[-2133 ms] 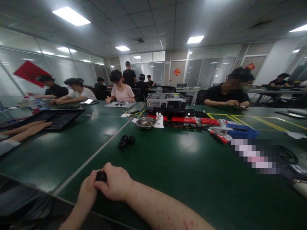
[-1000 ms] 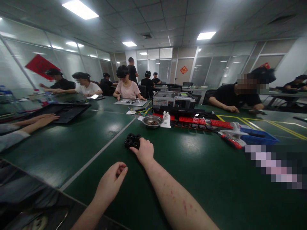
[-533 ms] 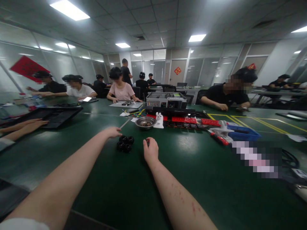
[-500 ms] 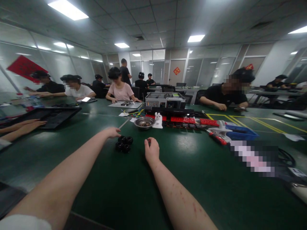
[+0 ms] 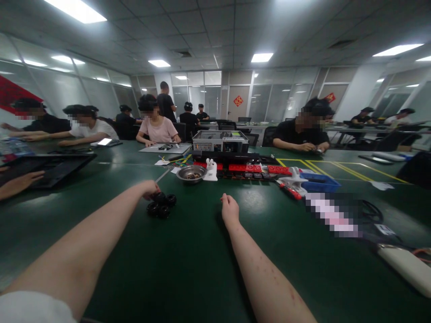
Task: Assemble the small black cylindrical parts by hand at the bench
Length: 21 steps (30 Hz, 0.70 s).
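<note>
My left hand (image 5: 147,189) is at the back left of a small cluster of black wheels (image 5: 164,211). Its fingers are bent, with the tips pressed on the rear wheel and partly hidden behind it. To the right, my right hand (image 5: 230,210) is held over the green table (image 5: 198,260), its thumb and fingers curled together. Whatever may be between those fingers is too small or hidden to make out. Just beyond the wheels stands a metal bowl (image 5: 179,176) with small brass-coloured and dark pieces inside. A white rabbit-shaped figure (image 5: 211,170) is beside the bowl.
Red and black parts (image 5: 252,167) lie in a row behind the bowl, before an open metal case (image 5: 220,142). Red-handled pliers (image 5: 291,191) and a blue tray (image 5: 321,184) are at right. A co-worker's hand (image 5: 32,179) rests on a black panel (image 5: 63,166) at left.
The view has turned slightly right. My right hand has moved right, away from the wheels, and its fingers have closed up. My left hand has come slightly closer to the rear wheel.
</note>
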### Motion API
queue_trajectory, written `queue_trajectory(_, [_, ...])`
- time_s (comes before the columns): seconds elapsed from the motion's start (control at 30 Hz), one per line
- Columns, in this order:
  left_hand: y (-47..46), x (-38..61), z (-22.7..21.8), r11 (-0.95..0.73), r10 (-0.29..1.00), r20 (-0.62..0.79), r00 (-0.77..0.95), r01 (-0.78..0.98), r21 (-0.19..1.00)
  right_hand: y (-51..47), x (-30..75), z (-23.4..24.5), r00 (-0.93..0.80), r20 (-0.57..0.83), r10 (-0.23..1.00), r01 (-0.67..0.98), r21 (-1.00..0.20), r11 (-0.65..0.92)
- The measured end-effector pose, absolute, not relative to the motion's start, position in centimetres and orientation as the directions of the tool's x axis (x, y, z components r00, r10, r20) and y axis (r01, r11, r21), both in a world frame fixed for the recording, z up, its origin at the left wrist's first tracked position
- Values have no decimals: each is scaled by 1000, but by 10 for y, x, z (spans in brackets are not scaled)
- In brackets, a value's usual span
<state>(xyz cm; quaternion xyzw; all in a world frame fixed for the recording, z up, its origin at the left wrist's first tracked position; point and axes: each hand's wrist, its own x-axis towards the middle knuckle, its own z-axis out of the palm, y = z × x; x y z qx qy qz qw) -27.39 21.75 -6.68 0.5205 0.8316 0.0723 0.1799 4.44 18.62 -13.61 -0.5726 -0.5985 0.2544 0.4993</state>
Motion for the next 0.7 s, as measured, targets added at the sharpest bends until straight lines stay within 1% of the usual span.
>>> queue_trajectory(0.07, [220,-275,-62,499,860,-302,-412,806,319,188,46,-138,165,295,941,428,-881,201])
queue_trajectory(0.17, [219,-278,-54,549,821,-383,-422,769,329,192,46,-140,169,277,946,429,-885,183])
queue_trajectory(0.27, [213,-277,-52,545,786,-522,-330,769,335,194,45,-141,153,265,952,433,-884,176])
queue_trajectory(0.33, [210,-274,-53,513,778,-570,-263,789,337,193,45,-140,144,259,955,435,-884,173])
queue_trajectory(0.43, [209,-269,-56,469,802,-546,-242,820,326,193,45,-140,136,252,958,438,-883,170])
queue_trajectory(0.5, [210,-267,-58,451,817,-517,-255,842,297,192,46,-140,131,249,960,441,-882,169])
queue_trajectory(0.57, [211,-266,-58,442,833,-467,-297,864,240,192,46,-140,123,247,961,444,-880,169])
queue_trajectory(0.7, [213,-266,-59,438,868,-312,-386,891,115,192,46,-138,102,247,964,453,-874,176])
